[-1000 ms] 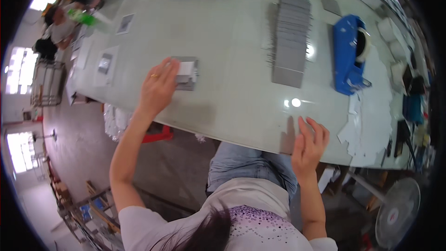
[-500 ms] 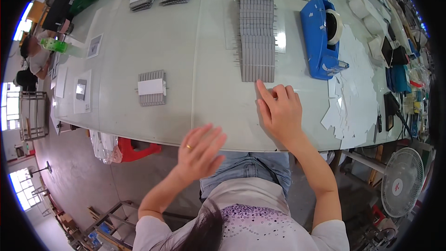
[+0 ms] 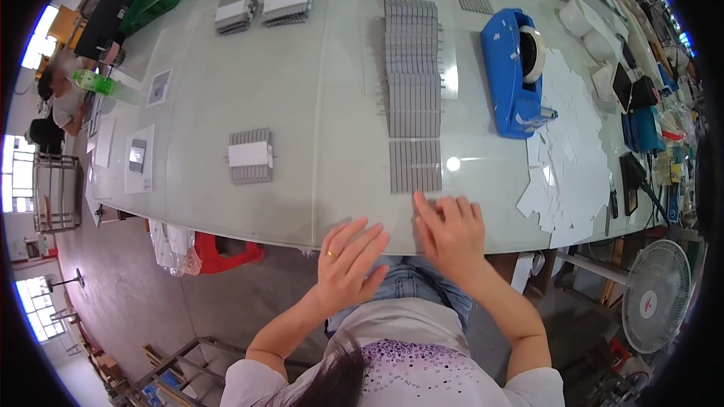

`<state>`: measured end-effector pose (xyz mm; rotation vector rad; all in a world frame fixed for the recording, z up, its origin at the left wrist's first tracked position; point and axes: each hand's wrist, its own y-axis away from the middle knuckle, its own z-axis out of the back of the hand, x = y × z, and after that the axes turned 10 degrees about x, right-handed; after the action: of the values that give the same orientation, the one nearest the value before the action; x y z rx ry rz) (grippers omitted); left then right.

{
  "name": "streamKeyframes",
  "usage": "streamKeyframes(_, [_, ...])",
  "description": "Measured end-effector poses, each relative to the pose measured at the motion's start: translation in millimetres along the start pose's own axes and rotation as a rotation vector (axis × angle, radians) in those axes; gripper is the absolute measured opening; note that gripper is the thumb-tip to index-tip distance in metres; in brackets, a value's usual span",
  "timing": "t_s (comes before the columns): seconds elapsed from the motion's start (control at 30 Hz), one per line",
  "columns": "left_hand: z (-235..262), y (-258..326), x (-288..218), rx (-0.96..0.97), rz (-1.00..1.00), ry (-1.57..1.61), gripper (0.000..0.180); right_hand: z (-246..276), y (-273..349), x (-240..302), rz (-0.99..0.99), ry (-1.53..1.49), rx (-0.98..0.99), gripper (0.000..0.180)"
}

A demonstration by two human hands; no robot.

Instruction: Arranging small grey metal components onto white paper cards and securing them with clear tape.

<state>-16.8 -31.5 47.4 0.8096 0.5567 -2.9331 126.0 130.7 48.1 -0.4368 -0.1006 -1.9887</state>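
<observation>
Both hands hover empty with fingers spread, the right hand (image 3: 451, 231) just short of the grey strip row (image 3: 413, 98) laid lengthwise along the table (image 3: 317, 105), the left hand (image 3: 348, 262) beside it at the near edge, within easy reach.

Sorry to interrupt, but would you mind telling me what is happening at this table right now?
A person sits at a long pale table. Both hands are empty and spread open at its near edge: the right hand has its fingertips just short of a long row of grey ribbed pieces, and the left hand hovers beside it. A small grey bundle with a white band lies to the left, a blue tape dispenser to the right.
</observation>
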Motion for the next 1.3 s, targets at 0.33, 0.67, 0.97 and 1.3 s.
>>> streamKeyframes(0.33, [-10,-13,12,-0.030,0.062,-0.126,0.044,35,56,-41,-0.280,0.104,-0.154,0.052])
streamKeyframes(0.67, [-49,-32,-7,-0.178,-0.112,0.077,0.062,57,131,-52,-0.139,0.391,-0.385,0.013])
streamKeyframes(0.97, [-24,-56,-68,0.157,0.325,1.206,0.040,52,89,-21,-0.192,-0.533,-0.337,0.022])
streamKeyframes(1.3, [-42,-39,-55,0.101,0.333,1.178,0.011,44,81,-18,-0.385,-0.961,-0.098,0.009])
